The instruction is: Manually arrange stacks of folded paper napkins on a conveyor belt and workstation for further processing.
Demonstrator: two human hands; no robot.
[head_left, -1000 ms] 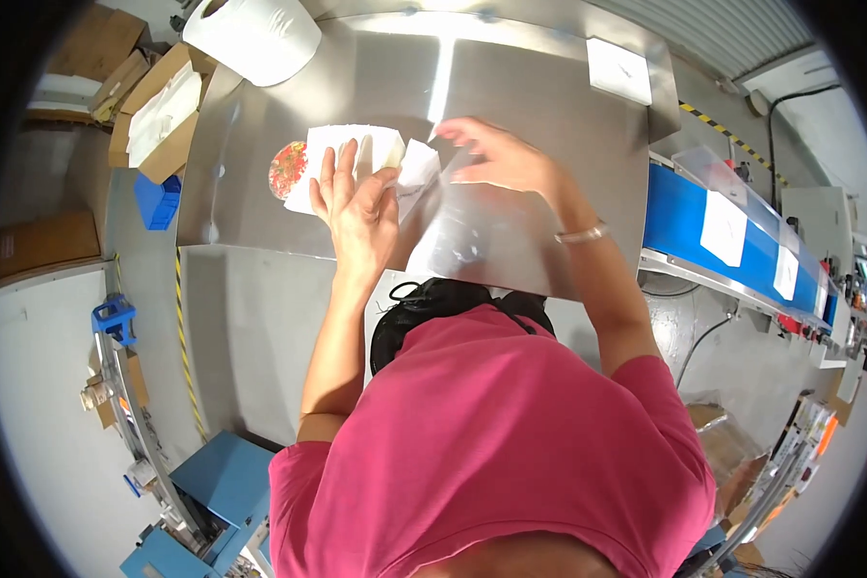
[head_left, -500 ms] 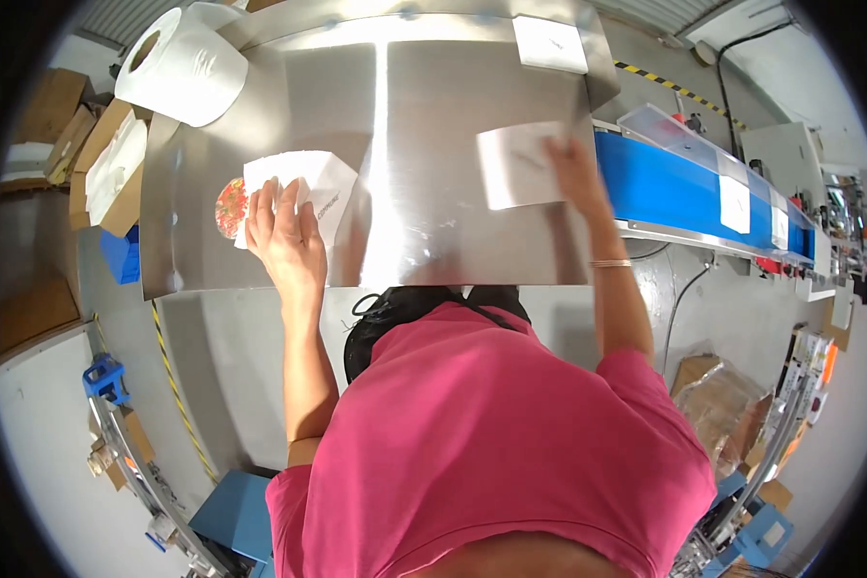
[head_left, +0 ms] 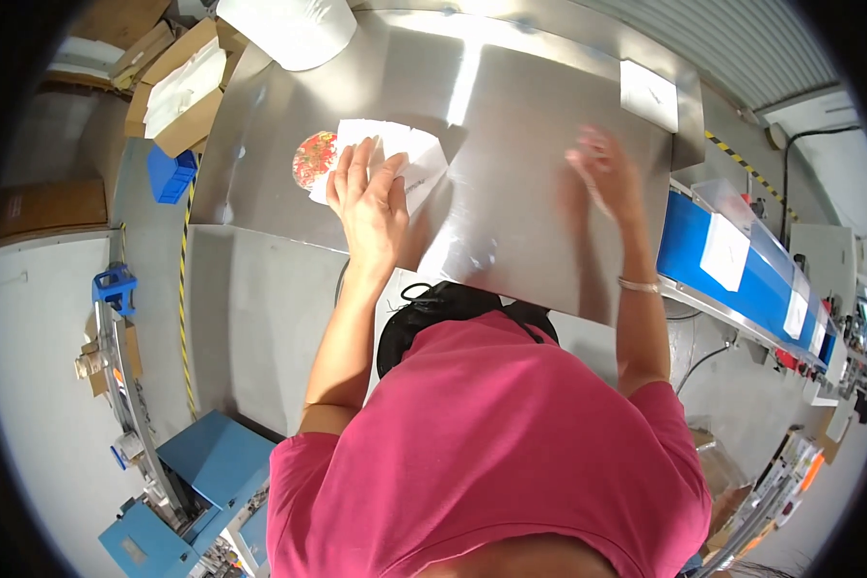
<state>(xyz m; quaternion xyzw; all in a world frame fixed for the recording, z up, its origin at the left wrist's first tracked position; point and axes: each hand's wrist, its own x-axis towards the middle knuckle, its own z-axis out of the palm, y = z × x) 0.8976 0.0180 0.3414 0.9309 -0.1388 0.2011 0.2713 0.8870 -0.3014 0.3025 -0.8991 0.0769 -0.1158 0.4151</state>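
My left hand [head_left: 368, 197] lies on white printed papers [head_left: 416, 154] at the left of the steel table, its fingers spread and resting flat on top. From under their left side a round, red-patterned piece [head_left: 314, 160] sticks out; the rest of it is covered. Over the right part of the table is my right hand [head_left: 607, 169], a little blurred. Its fingers are apart and nothing shows between them. Another white paper piece [head_left: 648, 94] rests at the table's far right corner, away from both hands.
To the right runs a blue conveyor belt [head_left: 682, 236] with several white paper pieces [head_left: 725, 250] on it and a clear guard along its far side. A large white roll [head_left: 294, 29] stands at the table's far left. Beyond the left edge is an open cardboard box [head_left: 173, 87].
The view has turned. My right hand no longer touches the white paper piece, which has left the table's right side; a paper piece lies nearer on the belt. My left hand stays on the papers.
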